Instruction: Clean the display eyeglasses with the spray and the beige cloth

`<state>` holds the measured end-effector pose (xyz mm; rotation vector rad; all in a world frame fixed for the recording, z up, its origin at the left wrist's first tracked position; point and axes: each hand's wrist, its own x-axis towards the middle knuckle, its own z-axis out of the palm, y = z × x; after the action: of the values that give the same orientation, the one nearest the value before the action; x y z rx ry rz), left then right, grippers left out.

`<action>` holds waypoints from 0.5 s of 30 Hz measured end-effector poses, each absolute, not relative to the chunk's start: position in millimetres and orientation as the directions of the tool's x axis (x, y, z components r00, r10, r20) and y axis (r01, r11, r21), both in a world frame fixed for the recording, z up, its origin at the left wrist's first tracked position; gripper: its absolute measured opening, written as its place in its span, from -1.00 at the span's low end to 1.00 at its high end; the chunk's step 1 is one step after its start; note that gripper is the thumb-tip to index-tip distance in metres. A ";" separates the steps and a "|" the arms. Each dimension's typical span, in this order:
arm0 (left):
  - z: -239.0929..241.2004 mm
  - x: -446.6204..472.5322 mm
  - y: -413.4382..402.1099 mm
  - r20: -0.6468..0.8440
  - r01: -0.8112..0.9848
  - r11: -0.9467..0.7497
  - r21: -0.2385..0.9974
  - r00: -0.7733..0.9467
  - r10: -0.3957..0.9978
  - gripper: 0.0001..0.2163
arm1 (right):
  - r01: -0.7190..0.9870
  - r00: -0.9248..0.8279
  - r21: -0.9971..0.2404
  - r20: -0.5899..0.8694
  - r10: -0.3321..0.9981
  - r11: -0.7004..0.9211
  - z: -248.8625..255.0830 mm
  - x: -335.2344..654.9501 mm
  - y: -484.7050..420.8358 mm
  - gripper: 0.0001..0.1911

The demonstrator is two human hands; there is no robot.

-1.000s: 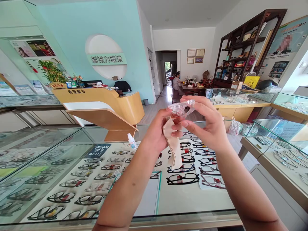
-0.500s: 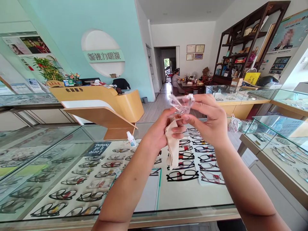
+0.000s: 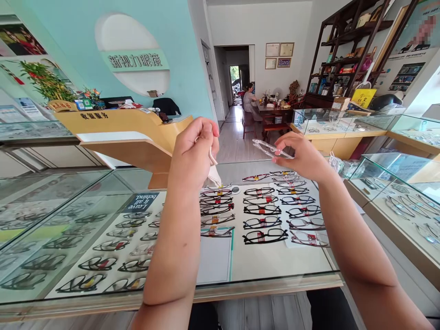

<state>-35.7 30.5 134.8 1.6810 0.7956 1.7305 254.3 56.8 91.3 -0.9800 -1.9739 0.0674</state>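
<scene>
My left hand (image 3: 192,153) is a closed fist around a cream cleaning cloth (image 3: 215,176), whose end hangs below the fingers. To its right, my right hand (image 3: 304,156) pinches a pair of clear-framed eyeglasses (image 3: 263,146) between thumb and fingers. The glasses are raised above the glass display counter (image 3: 271,279), apart from the cloth. Beneath both hands, rows of eyeglass frames (image 3: 263,209) with small red and yellow tags lie inside the counter. My left forearm hides part of these rows.
A wooden reception desk (image 3: 127,123) stands beyond the counter at the left. More glass showcases (image 3: 409,201) are at the right. Farther back, a person (image 3: 250,98) sits at a dark table (image 3: 275,108), near a tall wooden shelf (image 3: 323,59).
My hands have parted. The left moved left with the cloth, while the right moved slightly right, holding the glasses alone. The view has shifted, and my left arm now covers the small white bottle.
</scene>
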 end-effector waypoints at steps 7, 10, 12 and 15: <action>136.4 -52.1 27.8 0.781 0.245 -0.750 0.614 -0.054 0.622 -0.44 | 0.817 -0.424 -0.328 0.217 0.879 0.474 32.7 230.6 114.2 -0.77; 139.2 -56.3 25.7 0.820 0.290 -0.778 0.557 -0.043 0.570 -0.37 | 0.873 -0.426 -0.222 0.084 0.901 0.434 9.8 219.1 133.5 -0.85; 142.3 -58.1 22.0 0.839 0.321 -0.792 0.519 -0.015 0.543 -0.34 | 0.886 -0.422 -0.188 0.055 0.905 0.424 -1.8 213.9 141.2 -0.83; 147.2 -60.2 14.9 0.843 0.362 -0.797 0.483 0.053 0.535 -0.34 | 0.887 -0.437 -0.151 0.029 0.899 0.436 -13.9 208.0 146.8 -0.80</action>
<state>-60.2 14.9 147.2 2.1721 0.9343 1.8469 208.0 146.8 -13.9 -1.6052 -2.5720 0.1718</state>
